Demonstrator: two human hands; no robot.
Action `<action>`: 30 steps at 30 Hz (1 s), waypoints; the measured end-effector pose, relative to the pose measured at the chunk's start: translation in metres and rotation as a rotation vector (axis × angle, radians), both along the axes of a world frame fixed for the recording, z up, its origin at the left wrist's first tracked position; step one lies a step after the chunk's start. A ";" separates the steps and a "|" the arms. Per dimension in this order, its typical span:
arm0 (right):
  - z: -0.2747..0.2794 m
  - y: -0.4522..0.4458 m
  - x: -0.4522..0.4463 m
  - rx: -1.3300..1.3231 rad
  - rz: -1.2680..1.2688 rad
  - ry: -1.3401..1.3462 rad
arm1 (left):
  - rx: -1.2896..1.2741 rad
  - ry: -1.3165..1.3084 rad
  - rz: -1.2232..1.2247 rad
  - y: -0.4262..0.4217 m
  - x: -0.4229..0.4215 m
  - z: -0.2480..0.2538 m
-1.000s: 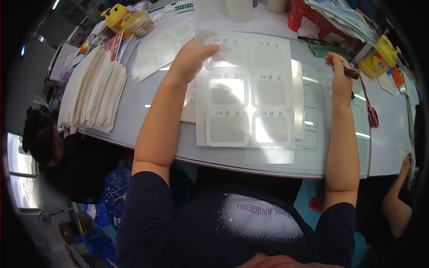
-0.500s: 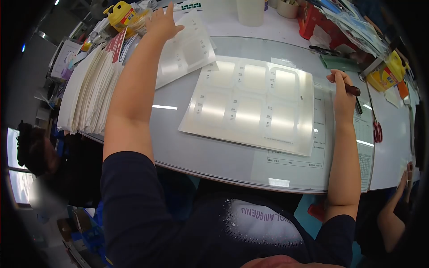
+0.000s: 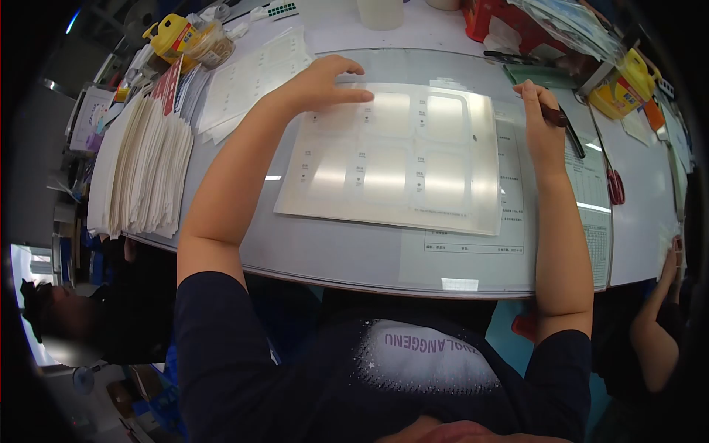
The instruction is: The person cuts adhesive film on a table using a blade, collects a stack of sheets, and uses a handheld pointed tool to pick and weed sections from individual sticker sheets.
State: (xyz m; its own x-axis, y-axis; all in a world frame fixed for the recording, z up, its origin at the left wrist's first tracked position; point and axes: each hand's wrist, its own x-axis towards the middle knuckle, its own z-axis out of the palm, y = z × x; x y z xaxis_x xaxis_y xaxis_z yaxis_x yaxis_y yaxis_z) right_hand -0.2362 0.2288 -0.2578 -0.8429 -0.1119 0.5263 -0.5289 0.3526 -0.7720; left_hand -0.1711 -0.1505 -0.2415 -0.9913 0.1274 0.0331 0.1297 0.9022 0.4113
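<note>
My left hand is over the upper left corner of a glossy sheet of labels, thumb and fingers apart, holding nothing. The sheet lies flat on the glass-topped desk, printed in rows of rounded panels with small dark marks. Just right of the sheet, my right hand is closed around a dark pen-like tool with a brown body and a thin black end pointing down to the right. Other label sheets lie loosely stacked beyond my left forearm.
A thick stack of white paper stands at the left edge. Yellow bottles are at the back left and right. Red scissors lie at right, near a green object. Another person's arm shows at far right.
My left hand has come from the loose sheets at the back left to the glossy sheet's upper left corner. The right hand still holds the tool. The whole view has shifted slightly.
</note>
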 end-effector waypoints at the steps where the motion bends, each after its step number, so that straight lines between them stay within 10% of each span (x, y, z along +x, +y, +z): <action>1: 0.001 0.000 0.002 -0.004 -0.001 0.000 | -0.028 -0.045 -0.014 0.012 -0.002 0.002; 11: 0.002 0.008 -0.002 -0.117 0.044 -0.128 | -0.079 0.145 -0.025 0.045 -0.015 0.014; 22: 0.052 0.018 0.031 -0.195 0.331 -0.535 | 0.769 -0.192 0.183 0.093 0.084 0.038; 30: 0.059 0.010 0.046 -0.082 0.046 -0.193 | 1.015 -0.185 0.210 0.116 0.098 0.015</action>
State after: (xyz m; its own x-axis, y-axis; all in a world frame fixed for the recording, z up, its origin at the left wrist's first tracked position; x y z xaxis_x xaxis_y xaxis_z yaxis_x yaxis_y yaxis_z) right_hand -0.1903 0.2386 -0.1989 -0.9239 -0.1165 0.3644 -0.3825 0.2634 -0.8856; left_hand -0.0732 -0.0344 -0.2269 -0.9907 -0.0500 -0.1263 -0.1315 0.1201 0.9840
